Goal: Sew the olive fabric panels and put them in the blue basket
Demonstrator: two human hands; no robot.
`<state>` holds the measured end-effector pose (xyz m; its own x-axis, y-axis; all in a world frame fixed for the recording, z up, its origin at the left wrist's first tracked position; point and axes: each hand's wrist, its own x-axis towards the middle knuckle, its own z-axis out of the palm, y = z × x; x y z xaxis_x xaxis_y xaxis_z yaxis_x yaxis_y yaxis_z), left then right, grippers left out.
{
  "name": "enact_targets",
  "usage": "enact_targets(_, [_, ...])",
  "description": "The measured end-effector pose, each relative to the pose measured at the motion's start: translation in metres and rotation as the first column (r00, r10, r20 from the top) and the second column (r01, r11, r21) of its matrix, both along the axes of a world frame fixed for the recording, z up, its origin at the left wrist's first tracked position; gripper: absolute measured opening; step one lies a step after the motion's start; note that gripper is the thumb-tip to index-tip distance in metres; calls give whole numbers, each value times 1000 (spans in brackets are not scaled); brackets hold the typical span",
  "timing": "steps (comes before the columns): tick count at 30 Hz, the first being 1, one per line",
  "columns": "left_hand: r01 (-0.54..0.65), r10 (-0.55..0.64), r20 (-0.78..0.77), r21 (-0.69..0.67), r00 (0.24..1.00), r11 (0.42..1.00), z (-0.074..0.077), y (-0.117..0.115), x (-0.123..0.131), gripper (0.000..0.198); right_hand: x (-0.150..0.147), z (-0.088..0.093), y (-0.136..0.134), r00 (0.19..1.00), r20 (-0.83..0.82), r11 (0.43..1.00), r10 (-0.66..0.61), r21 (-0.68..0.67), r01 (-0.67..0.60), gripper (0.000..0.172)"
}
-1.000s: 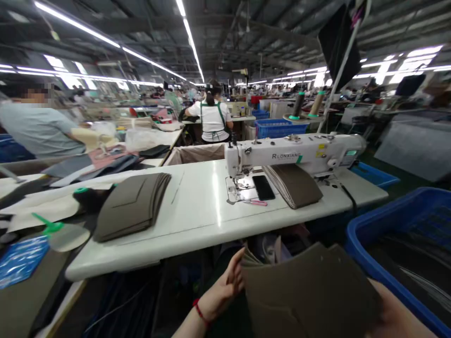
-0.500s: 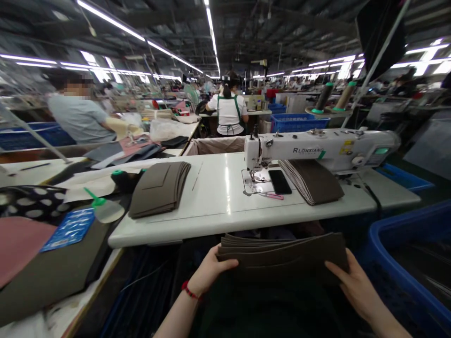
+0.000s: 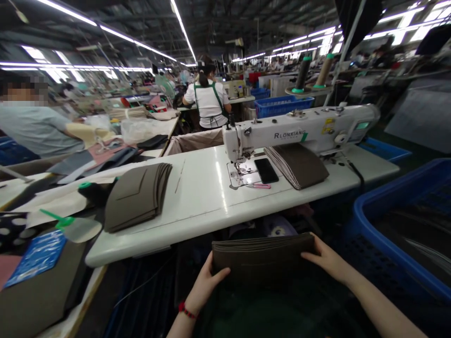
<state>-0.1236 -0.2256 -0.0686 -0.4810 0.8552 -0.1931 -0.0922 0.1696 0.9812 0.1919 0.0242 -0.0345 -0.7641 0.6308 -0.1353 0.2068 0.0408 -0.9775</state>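
Note:
Between my two hands is a stack of dark brown fabric panels (image 3: 260,258), held low in front of the sewing table's (image 3: 197,197) near edge. My left hand (image 3: 210,278) grips its left end, thumb across the near face. At the right end my right hand (image 3: 323,257) pinches the upper corner. Both hands' other fingers are partly hidden behind the stack. On the table, a similar brown stack (image 3: 137,195) lies at the left, and another stack (image 3: 299,166) rests beneath the arm of the white sewing machine (image 3: 299,126).
A black phone (image 3: 266,170) and a pink-handled tool (image 3: 259,186) lie near the needle. To the right stands a large blue basket (image 3: 366,206). A green-capped bottle (image 3: 81,229) and a blue packet (image 3: 37,257) are at the left. Co-workers sit beyond the table.
The view has swung right and tilted. The held stack's layers, fanned at the left before, now lie more evenly together. Both hands still hold it.

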Motion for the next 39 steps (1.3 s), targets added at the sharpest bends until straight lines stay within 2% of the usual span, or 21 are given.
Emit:
enact_targets(4, [22,-22,98,0,995,1000,-3,-4,2,73,1,1,-5,998,-66,986,11,-163,-22,54])
enact_targets(6, [19,-17,129,-14,992,1000,-1,-6,3,71,3,0,-5,996,-83,978,39,-200,-55,56])
enact_targets(8, [14,-11,123,-22,992,1000,1,-7,4,69,2,-3,-3,995,-69,979,67,-190,-80,55])
enact_targets(12, [-3,5,61,-30,998,1000,6,-7,6,59,-2,-7,-1,996,-25,986,80,-142,-83,41])
enact_targets(16, [-31,31,6,-44,1000,999,9,-11,5,47,-4,0,0,997,-47,998,58,-25,-59,36])
enact_targets(19, [-14,12,-39,-50,999,999,2,-16,6,42,-2,4,-2,997,-32,997,70,27,-69,35])
enact_targets(22, [0,-2,-28,-67,1000,998,-11,-18,10,47,-3,4,-5,997,-26,997,70,33,-70,35])
enact_targets(24, [0,0,-9,-73,1000,997,-10,-13,10,50,-3,6,-6,998,-29,998,62,29,-61,33])
enact_targets(25, [-1,1,4,-68,1000,998,-4,-8,8,50,-3,10,-5,998,-33,999,46,25,-45,33])
enact_targets(27, [13,-11,45,-35,999,999,24,11,2,51,1,24,2,999,-35,1000,-24,-14,24,34])
enact_targets(31, [105,-122,209,89,970,990,107,75,-10,48,15,74,29,965,-88,955,-249,-186,229,42])
enact_targets(33, [61,-139,355,220,924,974,137,114,-5,43,21,99,48,937,-140,919,-321,-286,272,46])
enact_targets(34, [12,-147,426,305,893,952,146,134,2,43,23,110,58,924,-158,901,-349,-328,285,47])
enact_targets(36, [-68,-204,546,437,813,897,151,169,24,44,27,124,77,905,-159,870,-395,-382,312,48])
enact_targets(39, [-42,-329,607,515,724,856,141,212,62,39,31,129,102,888,-139,845,-437,-401,354,45])
